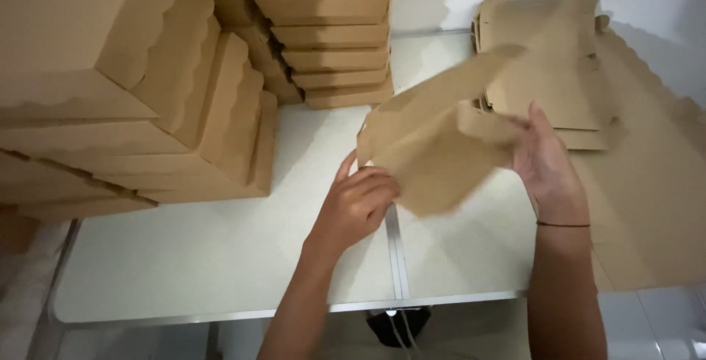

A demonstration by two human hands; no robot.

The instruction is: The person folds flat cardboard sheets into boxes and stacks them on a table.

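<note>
A flat brown cardboard box blank [434,139], blurred by motion, hangs over the middle of the white table [184,264]. My left hand [357,202] grips its lower left corner. My right hand [544,161] holds its right side, fingers spread against the card. Behind the blank at the right lies a pile of unfolded brown blanks [559,51].
Folded brown boxes with scalloped lids are stacked at the left [132,88] and at the back centre [331,36]. A large brown sheet [647,205] covers the table's right side. A metal seam [397,257] splits the tabletop. The wall is white.
</note>
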